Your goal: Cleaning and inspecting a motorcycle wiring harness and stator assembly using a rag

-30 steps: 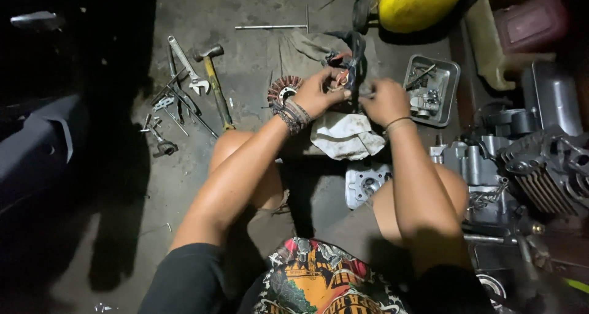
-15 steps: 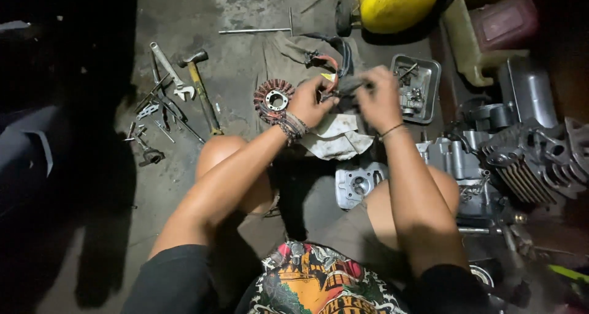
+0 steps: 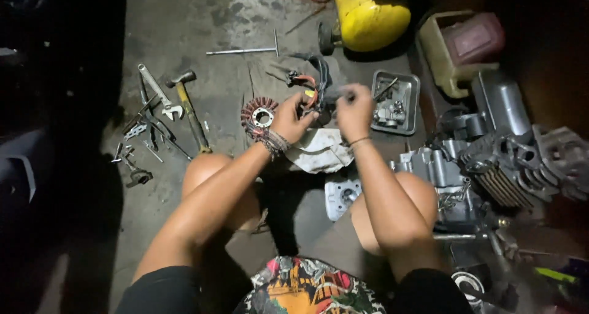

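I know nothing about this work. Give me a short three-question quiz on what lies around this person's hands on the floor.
1. True or false: the wooden-handled hammer lies to the person's right of the ring-shaped copper-wound coil.
2. What sits under the hands, between the knees? A) crumpled white rag B) yellow tank C) metal tray
3. Fill in: the left hand and right hand work together on a dark part with ____ attached.

Key: 1 false, it lies to the left. 2 A. 3 wires, a bundle with some orange in it.
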